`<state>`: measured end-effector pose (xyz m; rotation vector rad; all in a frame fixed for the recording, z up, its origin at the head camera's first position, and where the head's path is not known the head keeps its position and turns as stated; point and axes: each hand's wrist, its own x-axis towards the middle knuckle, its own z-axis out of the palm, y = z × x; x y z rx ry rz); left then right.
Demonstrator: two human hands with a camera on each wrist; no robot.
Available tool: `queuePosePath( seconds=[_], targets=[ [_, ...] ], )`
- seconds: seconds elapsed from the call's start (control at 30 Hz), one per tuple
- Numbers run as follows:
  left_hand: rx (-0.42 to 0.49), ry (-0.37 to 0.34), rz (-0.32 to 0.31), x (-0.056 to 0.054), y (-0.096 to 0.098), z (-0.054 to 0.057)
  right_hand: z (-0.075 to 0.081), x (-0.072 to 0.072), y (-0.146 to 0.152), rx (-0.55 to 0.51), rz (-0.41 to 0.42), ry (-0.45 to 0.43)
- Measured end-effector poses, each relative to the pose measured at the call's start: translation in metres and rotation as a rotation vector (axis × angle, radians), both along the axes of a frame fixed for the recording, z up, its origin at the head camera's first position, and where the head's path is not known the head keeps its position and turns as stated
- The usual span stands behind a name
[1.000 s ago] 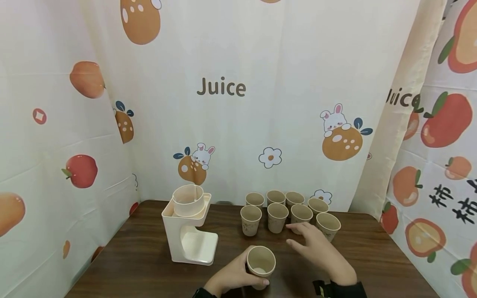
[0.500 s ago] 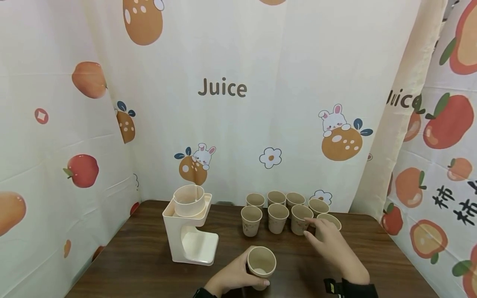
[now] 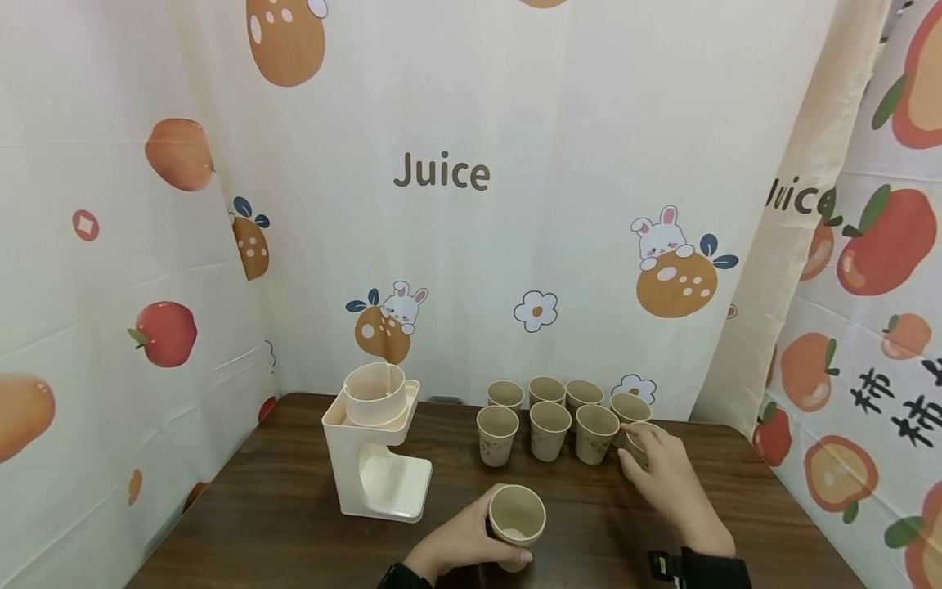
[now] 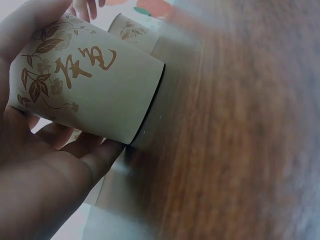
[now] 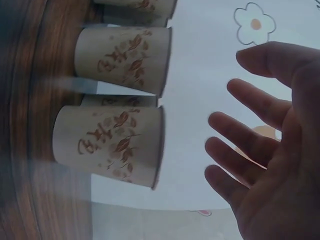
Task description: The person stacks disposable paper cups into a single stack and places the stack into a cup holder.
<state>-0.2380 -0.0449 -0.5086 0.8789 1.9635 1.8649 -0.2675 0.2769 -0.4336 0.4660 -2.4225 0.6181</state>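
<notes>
A beige paper cup (image 3: 518, 514) is held in my left hand (image 3: 459, 538), near the front of the wooden table. In the left wrist view, the fingers curl around this printed cup (image 4: 90, 75) and its dark bottom edge shows close over the wood. My right hand (image 3: 666, 481) is at the rightmost front cup of the group, overlapping it in the head view. The right wrist view shows that hand (image 5: 265, 130) with fingers spread and apart from the nearest paper cup (image 5: 110, 145), which has brown leaf print.
Several more upright paper cups (image 3: 549, 433) stand in two rows at the back right. To the left is a white plastic stand (image 3: 346, 470) with a round container (image 3: 374, 401) on top and a flat base. A fruit-print curtain (image 3: 456, 270) hangs behind the dark table (image 3: 257, 507).
My right hand has moved right, from in front of the middle cups to the rightmost front cup. The left hand and its cup have stayed in place.
</notes>
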Motion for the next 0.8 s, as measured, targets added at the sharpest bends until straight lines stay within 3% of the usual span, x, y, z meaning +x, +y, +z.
queuePosePath(
  seconds=[0.2,0.8],
  targets=[
    [0.003,0.000,-0.016,-0.001,0.000,-0.002,-0.003,-0.001,0.007,-0.014,-0.095,-0.027],
    [0.005,-0.002,-0.020,0.000,-0.001,0.002,-0.016,-0.022,0.017,0.075,-0.167,-0.147]
  ],
)
